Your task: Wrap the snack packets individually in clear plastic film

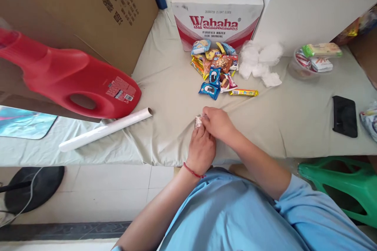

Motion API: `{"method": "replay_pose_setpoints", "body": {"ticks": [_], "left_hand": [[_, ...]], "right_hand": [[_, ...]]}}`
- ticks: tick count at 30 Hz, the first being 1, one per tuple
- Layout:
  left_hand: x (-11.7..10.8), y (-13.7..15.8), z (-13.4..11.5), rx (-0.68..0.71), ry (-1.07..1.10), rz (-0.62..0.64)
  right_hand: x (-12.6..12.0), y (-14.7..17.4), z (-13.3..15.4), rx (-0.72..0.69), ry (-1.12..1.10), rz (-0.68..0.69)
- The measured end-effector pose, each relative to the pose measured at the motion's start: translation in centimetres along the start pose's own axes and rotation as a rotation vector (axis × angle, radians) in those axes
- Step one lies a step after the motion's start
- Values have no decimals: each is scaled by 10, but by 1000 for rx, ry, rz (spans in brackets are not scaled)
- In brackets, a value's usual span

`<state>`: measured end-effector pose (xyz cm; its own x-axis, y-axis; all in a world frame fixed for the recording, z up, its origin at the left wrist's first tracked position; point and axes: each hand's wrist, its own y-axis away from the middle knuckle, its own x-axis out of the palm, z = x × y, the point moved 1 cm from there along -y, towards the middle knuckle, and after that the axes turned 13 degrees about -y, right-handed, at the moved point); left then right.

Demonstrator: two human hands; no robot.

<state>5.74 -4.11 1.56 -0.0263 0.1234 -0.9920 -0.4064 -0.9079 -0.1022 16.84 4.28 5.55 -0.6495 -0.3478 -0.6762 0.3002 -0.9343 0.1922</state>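
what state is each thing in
left hand: closed on small packet
right hand: closed at the packet's upper end
small packet: partly hidden, opened or sealed unclear
snack packets: loosely heaped
white tube: lying down
white plastic: crumpled
clear tub: uncovered, filled past its rim
black phone: lying flat
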Motion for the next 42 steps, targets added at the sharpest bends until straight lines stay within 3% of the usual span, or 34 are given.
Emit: {"method": "replay_pose_setpoints", "body": {"ticks": [4, 9, 13, 16, 19, 21, 23, 25, 28, 31, 34, 37, 40, 42], "left_hand": [[-13, 16, 18, -30, 162, -83], [-30, 49, 58, -192, 304, -308], [-20, 68, 70, -304, 332, -284], [-15, 75, 64, -322, 405, -285], [-19, 73, 56, -391, 573, -280], [-23, 66, 50, -503, 769, -234], [-24, 55, 44, -608, 1043, -156], [-23, 41, 35, -636, 1330, -27], [-19, 22, 20, -544, 1525, 250], [-12, 10, 3, -491, 1440, 348], [-6, 5, -9, -485, 1303, 268], [-2, 2, -7, -382, 1152, 216], [-1, 5, 19, -374, 957, 80], [-2, 14, 46, -461, 777, -25]], "right_hand": [[11, -11, 13, -4, 124, 117], [25, 9, 15, -33, 219, 52], [42, 22, 25, -123, 278, 8], [37, 24, 20, -112, 248, -36], [13, 32, -1, -61, 21, -115], [-5, 42, -21, -52, -299, -132], [-18, 53, -41, -37, -674, -66], [-22, 64, -57, 4, -953, 48], [-15, 79, -69, 55, -1095, 144], [-4, 92, -74, 114, -1124, 49], [6, 103, -77, 129, -1123, -67], [6, 110, -84, 96, -1045, -143], [-23, 113, -103, 85, -914, -268], [-63, 112, -126, 99, -851, -433]]}}
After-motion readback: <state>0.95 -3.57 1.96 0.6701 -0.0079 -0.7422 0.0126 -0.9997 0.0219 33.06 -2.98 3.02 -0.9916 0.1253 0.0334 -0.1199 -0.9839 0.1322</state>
